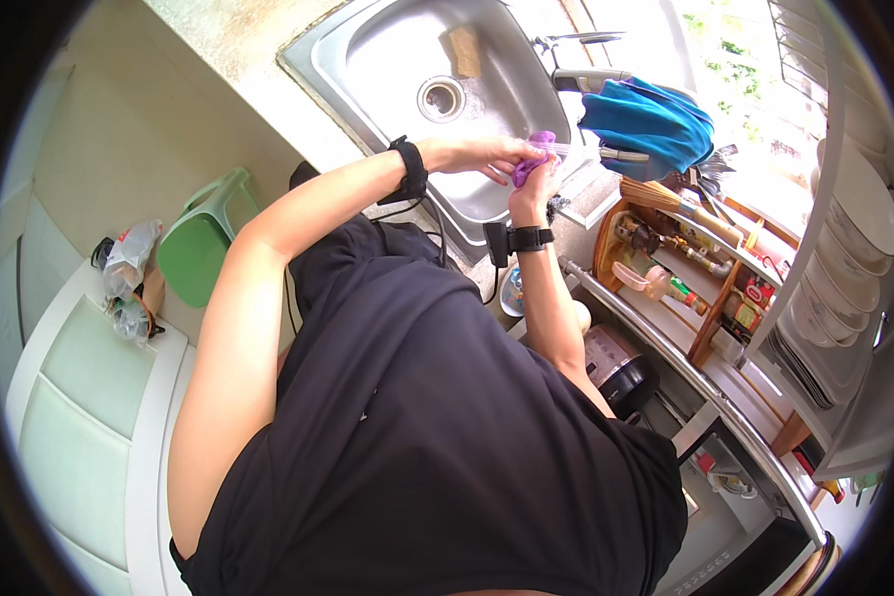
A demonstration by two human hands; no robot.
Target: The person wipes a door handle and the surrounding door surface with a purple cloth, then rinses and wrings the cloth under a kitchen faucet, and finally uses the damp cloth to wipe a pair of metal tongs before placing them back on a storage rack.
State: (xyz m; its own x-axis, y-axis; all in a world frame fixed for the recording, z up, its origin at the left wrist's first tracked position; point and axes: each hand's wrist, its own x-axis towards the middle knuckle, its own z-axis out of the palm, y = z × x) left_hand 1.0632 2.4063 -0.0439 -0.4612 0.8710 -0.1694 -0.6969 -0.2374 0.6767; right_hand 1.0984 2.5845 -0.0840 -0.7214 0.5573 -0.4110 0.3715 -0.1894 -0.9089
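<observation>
Over the right edge of the stainless steel sink [506, 63], a purple cloth [534, 160] is held between both hands. My left hand [492, 156] reaches in from the left with its thumb and fingertips on the cloth's upper part. From below, my right hand [534, 186] grips the cloth's lower right part. Water seems to run from the faucet [624, 155] onto the cloth, though glare blurs the stream. A blue cloth [641, 123] hangs over the faucet. Inside the sink, a tan sponge [465, 52] lies beside the drain [441, 99].
A wooden rack [715, 316] with bottles and jars stands at the right, with a brush [678, 205] across its top. Stacked bowls [834, 283] sit on a shelf at far right. Below are a metal rail [655, 335] and a rice cooker [626, 372]. A green stool [194, 253] stands left.
</observation>
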